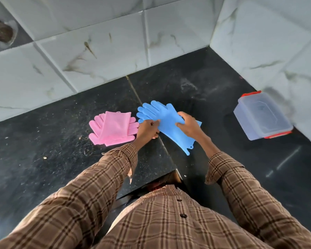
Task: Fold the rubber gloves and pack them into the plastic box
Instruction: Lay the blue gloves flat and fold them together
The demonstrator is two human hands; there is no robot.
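Blue rubber gloves (pixel 166 121) lie stacked on the black counter (pixel 43 141), fingers pointing to the back left and cuffs toward me. My left hand (pixel 147 130) grips their left edge near the palm. My right hand (pixel 188 124) holds the right side, thumb on top. A pair of pink rubber gloves (pixel 113 129) lies folded just to the left, its fingers sticking out on both sides. The clear plastic box (pixel 262 116) with red clips stands at the right against the wall, its lid on.
White marble-look tiles (pixel 97 51) form the back wall and the right wall, meeting in a corner. The counter has an inner corner edge (pixel 174 171) right in front of my body. Crumbs and dust speckle the dark surface.
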